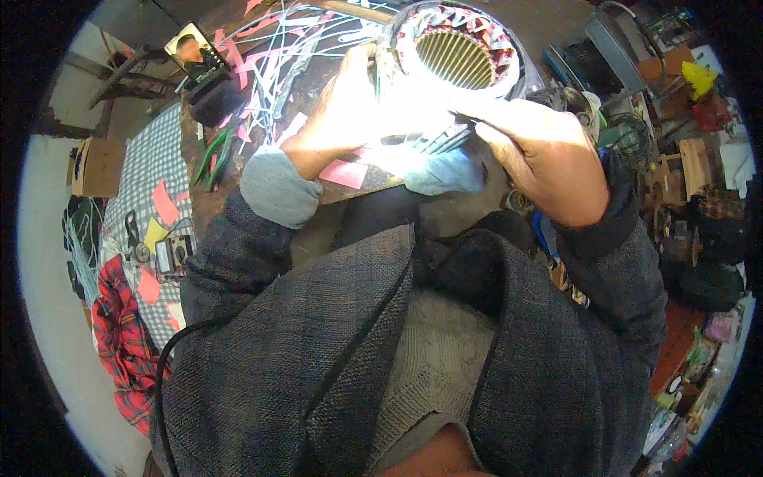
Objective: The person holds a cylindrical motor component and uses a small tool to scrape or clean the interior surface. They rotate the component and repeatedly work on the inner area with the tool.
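Left hand (342,107) and right hand (552,151) work beside the wound stator (455,60) on the worktop (238,163), fingers' grip unreadable in glare that could hide a slip nicking the windings (509,52)!

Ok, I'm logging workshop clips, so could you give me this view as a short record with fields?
Main object: motor stator, slotted bore visible
Left hand: by the stator's left side; grip lost in glare
Right hand: below and right of the bore in the picture; grip unclear
Between wrists: light blue cloth, pink paper piece
Far left: blue-grey checked cloth, red plaid cloth
Lighting: strong glare around both hands
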`<state>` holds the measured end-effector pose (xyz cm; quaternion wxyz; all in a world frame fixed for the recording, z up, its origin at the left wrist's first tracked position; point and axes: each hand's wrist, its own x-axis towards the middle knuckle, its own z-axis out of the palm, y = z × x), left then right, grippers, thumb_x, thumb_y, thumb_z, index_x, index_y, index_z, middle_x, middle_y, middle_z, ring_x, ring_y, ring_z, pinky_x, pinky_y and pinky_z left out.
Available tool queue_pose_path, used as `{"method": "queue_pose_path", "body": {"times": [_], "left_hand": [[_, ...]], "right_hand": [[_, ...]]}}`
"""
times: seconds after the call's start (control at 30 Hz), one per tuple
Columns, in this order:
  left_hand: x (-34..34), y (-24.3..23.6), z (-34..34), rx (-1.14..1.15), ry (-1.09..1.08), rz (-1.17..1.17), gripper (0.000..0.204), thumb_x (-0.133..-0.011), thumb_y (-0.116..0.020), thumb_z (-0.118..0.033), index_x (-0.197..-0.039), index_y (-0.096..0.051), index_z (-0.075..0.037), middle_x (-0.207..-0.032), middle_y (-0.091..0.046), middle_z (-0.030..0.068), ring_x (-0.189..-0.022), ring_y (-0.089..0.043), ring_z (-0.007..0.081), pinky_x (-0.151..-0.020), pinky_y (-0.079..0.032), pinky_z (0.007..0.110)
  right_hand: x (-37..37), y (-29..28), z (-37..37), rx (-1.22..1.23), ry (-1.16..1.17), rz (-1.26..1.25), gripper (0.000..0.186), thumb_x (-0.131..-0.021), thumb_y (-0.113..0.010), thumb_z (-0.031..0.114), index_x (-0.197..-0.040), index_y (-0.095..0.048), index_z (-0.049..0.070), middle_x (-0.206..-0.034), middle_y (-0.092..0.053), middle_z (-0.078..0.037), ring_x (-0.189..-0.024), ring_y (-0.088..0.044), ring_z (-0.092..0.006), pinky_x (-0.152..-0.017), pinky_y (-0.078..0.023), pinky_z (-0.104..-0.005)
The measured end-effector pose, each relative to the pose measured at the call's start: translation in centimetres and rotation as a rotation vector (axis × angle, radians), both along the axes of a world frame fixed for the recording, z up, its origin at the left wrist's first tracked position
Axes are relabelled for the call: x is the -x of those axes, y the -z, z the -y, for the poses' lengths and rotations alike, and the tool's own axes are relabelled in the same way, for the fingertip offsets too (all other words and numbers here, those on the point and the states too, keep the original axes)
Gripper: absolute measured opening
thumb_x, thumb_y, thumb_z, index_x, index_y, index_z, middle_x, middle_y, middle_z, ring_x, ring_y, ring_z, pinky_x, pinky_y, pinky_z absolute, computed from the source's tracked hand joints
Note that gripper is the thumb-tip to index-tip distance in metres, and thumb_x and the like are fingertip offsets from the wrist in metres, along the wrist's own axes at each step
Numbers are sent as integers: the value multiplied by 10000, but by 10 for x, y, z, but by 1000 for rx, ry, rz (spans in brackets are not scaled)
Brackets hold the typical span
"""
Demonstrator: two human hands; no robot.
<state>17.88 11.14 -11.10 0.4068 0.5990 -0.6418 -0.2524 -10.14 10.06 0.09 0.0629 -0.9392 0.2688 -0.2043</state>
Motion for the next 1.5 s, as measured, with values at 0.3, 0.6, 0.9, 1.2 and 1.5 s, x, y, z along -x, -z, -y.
{"method": "queue_pose_path", "body": {"times": [0.3,0.6,0.9,1.2,1.5], "left_hand": [[0,1,1,79,23,-28,1151,-673,-983,-523,-1525,-395,-21,-1396,-615,264,-1314,-620,392,-1109,-493,471],[-5,3,6,330,135,555,979,-730,-892,-592,-1437,-547,-9,-1328,-647,230,-1225,-626,385,-1071,-480,489],[-8,-14,-12,126,104,249,924,-739,-883,-591,-1410,-599,-22,-1314,-664,213,-1233,-616,387,-1076,-477,483],[-2,-11,-6,33,50,81,997,-698,-940,-518,-1455,-533,-12,-1342,-654,241,-1243,-638,387,-1077,-501,463],[-14,9,11,4,26,39,1042,-673,-979,-405,-1496,-469,-19,-1389,-629,262,-1300,-628,380,-1093,-505,450]], "right_hand": [[-24,26,24,355,-152,-34,235,-948,-695,122,-1152,-769,31,-1030,-766,-167,-886,-733,-339,-832,-588,-416],[-56,29,10,266,82,-12,104,-838,-709,220,-827,-729,119,-850,-672,-112,-762,-692,-316,-665,-554,-442],[-70,5,7,128,91,-8,164,-947,-697,200,-923,-759,49,-816,-669,-208,-716,-699,-413,-655,-559,-515],[-44,14,-5,110,106,73,173,-920,-720,227,-915,-737,56,-848,-684,-179,-779,-693,-393,-716,-559,-489],[-41,19,-12,278,123,-13,159,-890,-739,203,-988,-772,83,-943,-732,-104,-870,-701,-308,-788,-562,-415]]}}
